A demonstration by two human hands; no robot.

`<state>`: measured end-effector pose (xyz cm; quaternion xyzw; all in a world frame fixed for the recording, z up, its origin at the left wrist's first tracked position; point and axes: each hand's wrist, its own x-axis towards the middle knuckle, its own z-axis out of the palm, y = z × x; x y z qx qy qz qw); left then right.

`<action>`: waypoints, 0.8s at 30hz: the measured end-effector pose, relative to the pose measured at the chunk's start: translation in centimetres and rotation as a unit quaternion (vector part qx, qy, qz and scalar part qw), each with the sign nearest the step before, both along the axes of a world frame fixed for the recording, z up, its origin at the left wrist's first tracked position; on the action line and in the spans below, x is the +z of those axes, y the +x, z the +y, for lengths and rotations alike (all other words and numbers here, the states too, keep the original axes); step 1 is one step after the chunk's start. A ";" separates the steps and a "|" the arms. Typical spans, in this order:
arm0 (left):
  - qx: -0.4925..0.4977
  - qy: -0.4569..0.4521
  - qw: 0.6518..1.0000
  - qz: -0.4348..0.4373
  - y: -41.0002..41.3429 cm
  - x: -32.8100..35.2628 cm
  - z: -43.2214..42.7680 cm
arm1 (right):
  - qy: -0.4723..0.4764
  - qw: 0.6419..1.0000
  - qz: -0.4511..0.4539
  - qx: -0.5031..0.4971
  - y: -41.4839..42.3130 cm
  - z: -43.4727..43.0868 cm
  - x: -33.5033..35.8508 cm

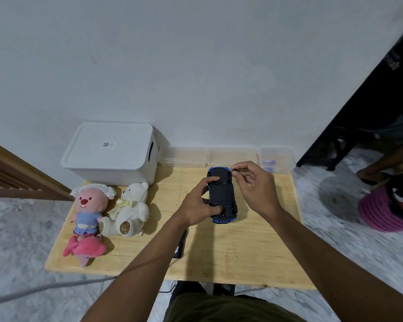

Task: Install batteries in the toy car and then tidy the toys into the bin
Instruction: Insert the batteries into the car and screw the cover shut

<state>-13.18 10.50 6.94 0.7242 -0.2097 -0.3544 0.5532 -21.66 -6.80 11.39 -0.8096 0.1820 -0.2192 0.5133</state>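
You were mid-battery step: left hand [197,206] clamped the upturned toy car [222,196] at table centre, right hand [254,184] fingertips pinched together at its far end; bin [109,156] lidded, plush toys [107,212] left untidied

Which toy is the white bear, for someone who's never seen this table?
Start at the lidded white bin at the table's back left. Three plush toys lie in front of it. The white bear is the rightmost, cream-coloured with a pale ribbon; its neighbours are pink.

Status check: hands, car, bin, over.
Left hand gripping upturned toy car; right hand pinching at its far end. White bin lid on. Three plush toys on the table.
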 end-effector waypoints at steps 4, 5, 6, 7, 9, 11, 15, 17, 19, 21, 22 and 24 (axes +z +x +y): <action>0.000 0.000 1.000 -0.003 0.0 0.0 0.0 | 0.003 1.000 0.005 0.003 0.0 -0.1 0.0; 0.000 0.001 1.000 -0.003 0.0 0.0 0.0 | 0.005 1.000 0.004 0.003 0.0 -0.1 0.0; 0.000 0.001 1.000 -0.004 0.0 0.0 0.0 | 0.009 1.000 0.004 0.004 0.0 -0.1 0.0; 0.001 0.002 1.000 -0.004 0.0 0.0 0.0 | 0.012 1.000 0.004 0.005 0.0 0.0 0.0; 0.002 0.003 1.000 -0.005 0.0 0.0 0.0 | 0.014 1.000 0.003 0.009 0.1 0.1 0.1; 0.003 0.003 1.000 -0.004 -0.1 0.1 0.0 | 0.014 1.000 0.003 0.013 0.2 0.2 0.0; 0.004 0.002 1.000 0.002 -0.1 0.1 0.1 | 0.011 1.000 0.007 0.012 0.2 0.1 -0.2; 0.005 0.005 1.000 0.001 -0.1 0.1 0.2 | 0.008 1.000 0.009 0.010 0.1 0.0 -0.2; 0.006 0.009 1.000 0.002 -0.2 0.1 0.2 | 0.009 1.000 0.011 0.008 0.2 -0.1 -0.2; 0.007 0.012 1.000 0.003 -0.2 0.0 0.2 | 0.008 1.000 0.013 0.009 0.3 -0.1 -0.2; 0.008 0.012 1.000 0.003 -0.2 0.0 0.2 | 0.006 1.000 0.014 0.009 0.3 -0.1 -0.1; 0.009 0.012 1.000 0.003 -0.2 -0.1 0.3 | 0.002 1.000 0.017 0.010 0.4 -0.1 -0.1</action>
